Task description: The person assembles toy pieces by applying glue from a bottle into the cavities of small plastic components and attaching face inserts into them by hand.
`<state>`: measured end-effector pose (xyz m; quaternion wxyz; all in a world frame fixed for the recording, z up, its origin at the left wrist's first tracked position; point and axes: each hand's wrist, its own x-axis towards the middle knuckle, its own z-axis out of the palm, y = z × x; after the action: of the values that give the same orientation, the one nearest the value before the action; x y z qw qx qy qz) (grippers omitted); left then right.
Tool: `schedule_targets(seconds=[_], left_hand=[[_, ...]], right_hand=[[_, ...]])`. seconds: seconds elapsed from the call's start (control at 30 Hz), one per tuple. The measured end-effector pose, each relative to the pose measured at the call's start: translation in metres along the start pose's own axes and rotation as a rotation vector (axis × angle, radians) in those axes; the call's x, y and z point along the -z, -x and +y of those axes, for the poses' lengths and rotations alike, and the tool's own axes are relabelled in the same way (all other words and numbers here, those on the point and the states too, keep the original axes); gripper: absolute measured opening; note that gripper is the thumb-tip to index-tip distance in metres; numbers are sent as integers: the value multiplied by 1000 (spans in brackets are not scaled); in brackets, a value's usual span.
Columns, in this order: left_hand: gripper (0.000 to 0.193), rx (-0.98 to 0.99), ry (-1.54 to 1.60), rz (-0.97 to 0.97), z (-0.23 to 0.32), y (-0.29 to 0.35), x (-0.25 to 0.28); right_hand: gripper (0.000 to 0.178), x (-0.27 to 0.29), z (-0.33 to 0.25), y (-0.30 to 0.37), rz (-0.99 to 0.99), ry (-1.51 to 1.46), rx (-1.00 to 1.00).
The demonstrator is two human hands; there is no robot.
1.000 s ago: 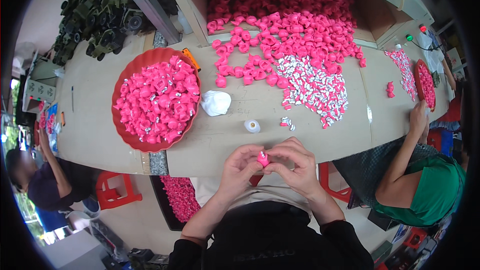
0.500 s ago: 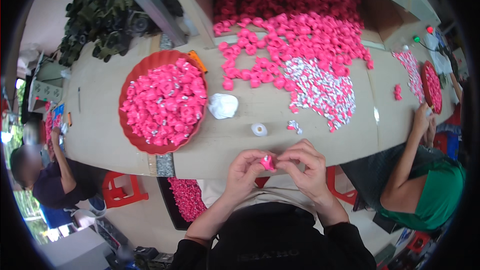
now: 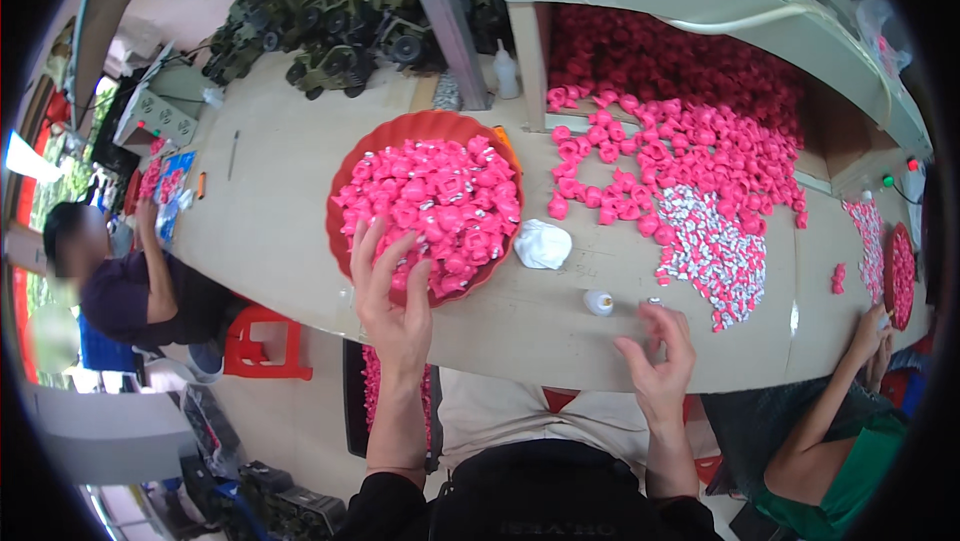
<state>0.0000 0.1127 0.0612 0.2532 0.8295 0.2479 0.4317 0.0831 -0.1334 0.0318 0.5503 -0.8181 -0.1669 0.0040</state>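
My left hand (image 3: pixel 395 291) is open, fingers spread over the near edge of a red scalloped bowl (image 3: pixel 345 196). Small pink plastic parts with white-and-silver bits (image 3: pixel 430 196) fill the bowl. No part shows between those fingers. My right hand (image 3: pixel 662 361) is open too, its fingers bent and its thumb apart. Its fingertips are by a tiny white piece (image 3: pixel 654 301) on the table, partly covering that spot. Just left of it stands a small white bottle (image 3: pixel 598 303) with a yellowish tip. A crumpled white cloth-like wad (image 3: pixel 543 245) lies beside the bowl.
Rounded pink parts (image 3: pixel 690 156) spill from a shelf box (image 3: pixel 535 66); small pink-and-white pieces (image 3: pixel 712 251) lie before them. Dark green toy vehicles (image 3: pixel 350 21) are piled behind a metal post (image 3: pixel 450 21). People sit at left (image 3: pixel 130 286) and right (image 3: pixel 830 461).
My hands have parted and the pink part they held has left them. The left is now over the bowl, the right by the small bottle. The view has swung left.
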Motion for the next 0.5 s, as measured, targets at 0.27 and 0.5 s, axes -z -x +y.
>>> schedule_targets(seconds=[0.27, 0.5], left_hand=[[23, -206, 112, -396, 35, 28, -64], [21, -207, -431, -456, 50, 6, -150]], right_hand=[[35, -30, 12, -22, -136, 172, 273], [27, 5, 14, -6, 24, -143, 100]])
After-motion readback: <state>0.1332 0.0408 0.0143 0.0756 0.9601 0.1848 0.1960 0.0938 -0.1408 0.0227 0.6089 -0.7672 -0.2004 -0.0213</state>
